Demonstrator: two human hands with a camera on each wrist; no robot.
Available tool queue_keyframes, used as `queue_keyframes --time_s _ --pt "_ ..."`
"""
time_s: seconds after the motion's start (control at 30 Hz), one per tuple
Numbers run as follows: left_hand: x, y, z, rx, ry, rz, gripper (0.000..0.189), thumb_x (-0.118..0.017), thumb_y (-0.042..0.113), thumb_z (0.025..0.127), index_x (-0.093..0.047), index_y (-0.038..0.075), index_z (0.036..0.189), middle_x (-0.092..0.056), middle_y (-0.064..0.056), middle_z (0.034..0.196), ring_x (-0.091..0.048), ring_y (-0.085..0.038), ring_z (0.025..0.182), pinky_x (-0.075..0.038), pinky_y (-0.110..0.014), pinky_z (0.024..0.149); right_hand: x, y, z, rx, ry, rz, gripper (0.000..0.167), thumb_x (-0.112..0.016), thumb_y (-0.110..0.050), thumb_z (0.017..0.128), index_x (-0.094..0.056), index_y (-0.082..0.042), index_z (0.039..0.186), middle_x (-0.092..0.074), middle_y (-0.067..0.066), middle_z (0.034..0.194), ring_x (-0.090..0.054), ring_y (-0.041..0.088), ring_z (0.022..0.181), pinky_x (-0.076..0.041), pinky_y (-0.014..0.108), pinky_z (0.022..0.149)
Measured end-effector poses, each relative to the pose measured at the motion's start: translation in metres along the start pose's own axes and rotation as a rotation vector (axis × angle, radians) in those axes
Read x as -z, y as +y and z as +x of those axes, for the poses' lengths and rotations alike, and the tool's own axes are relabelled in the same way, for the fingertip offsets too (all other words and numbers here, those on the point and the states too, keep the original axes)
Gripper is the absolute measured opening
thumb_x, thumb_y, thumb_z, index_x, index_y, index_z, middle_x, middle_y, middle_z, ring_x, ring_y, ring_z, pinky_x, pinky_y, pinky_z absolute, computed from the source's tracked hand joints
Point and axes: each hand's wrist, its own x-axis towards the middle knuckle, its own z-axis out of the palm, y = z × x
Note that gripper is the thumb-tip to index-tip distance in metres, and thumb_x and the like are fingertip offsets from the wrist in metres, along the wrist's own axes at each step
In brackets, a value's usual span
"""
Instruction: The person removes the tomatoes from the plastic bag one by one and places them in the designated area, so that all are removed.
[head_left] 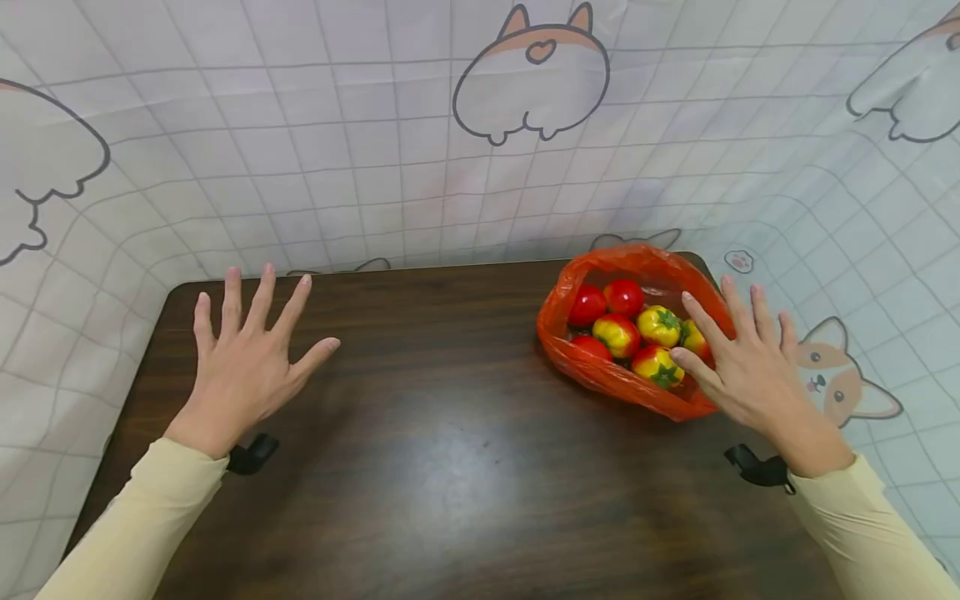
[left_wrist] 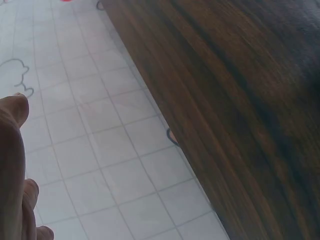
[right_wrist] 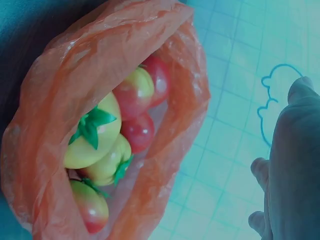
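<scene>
An orange-red plastic bag (head_left: 570, 354) stands on the right part of the dark wooden table, its mouth spread wide. Inside are several glossy red and yellow tomatoes (head_left: 617, 335), some with green leafy tops; the right wrist view shows these tomatoes (right_wrist: 137, 131) too. My right hand (head_left: 753, 371) hovers at the bag's right side, fingers spread, thumb and index finger overlapping the rim in the head view. Over the table's left part, my left hand (head_left: 243, 362) is held with fingers spread and nothing in it.
The brown table (head_left: 420, 400) has rounded back corners. Behind and beside it hangs a white gridded cloth (head_left: 375, 150) with cartoon dogs. Each wrist carries a black strapped device, such as the left device (head_left: 253, 454).
</scene>
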Motion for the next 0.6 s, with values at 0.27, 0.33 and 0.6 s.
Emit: queue_keyframes --time_s 0.27,0.33,0.6 --pt "-0.006 0.013 0.018 -0.037 0.021 -0.018 0.085 -0.043 0.074 0.099 -0.009 0.035 0.167 -0.007 -0.017 0.176 0.008 -0.049 0.161 0.005 -0.076 0.123 -0.005 0.016 -0.011 -0.046 0.04 0.059 0.08 -0.042 -0.065 0.103 -0.01 -0.031 0.167 0.008 0.017 0.176 0.008 0.051 0.16 -0.002 0.082 0.117" --pt "-0.008 0.016 0.022 -0.041 0.016 -0.022 0.086 -0.043 0.074 0.099 -0.009 0.035 0.167 -0.007 -0.017 0.176 0.008 -0.048 0.161 0.004 -0.075 0.124 -0.008 0.02 -0.014 -0.059 0.051 0.077 0.08 -0.042 -0.065 0.103 -0.011 -0.029 0.167 0.007 0.018 0.175 0.006 0.051 0.159 -0.004 0.083 0.115" --pt "-0.014 0.033 0.037 -0.052 -0.001 -0.058 0.087 -0.039 0.075 0.099 -0.009 0.031 0.167 -0.007 -0.018 0.175 0.006 -0.049 0.161 0.002 -0.075 0.123 -0.02 0.034 -0.025 -0.13 0.083 0.25 0.076 -0.042 -0.056 0.107 -0.011 -0.021 0.168 0.003 0.022 0.175 -0.009 0.062 0.153 -0.013 0.088 0.11"
